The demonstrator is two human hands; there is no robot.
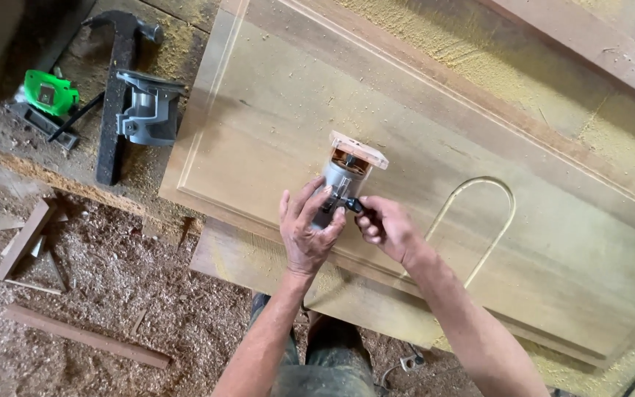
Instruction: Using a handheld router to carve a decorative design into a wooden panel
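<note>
A small grey trim router [345,176] with a square clear base stands on a large wooden panel [420,110]. My left hand [304,229] wraps around the router's grey body from the near side. My right hand [386,228] pinches a small black knob [354,206] on the router's side. An arched groove [483,213] is cut into the panel just right of my hands.
A second grey router base [148,109], a black hammer [117,88] and a green tool [51,93] lie on the sawdust-covered bench at the left. Wood offcuts [82,334] and shavings cover the floor below. A plank [589,37] runs along the top right.
</note>
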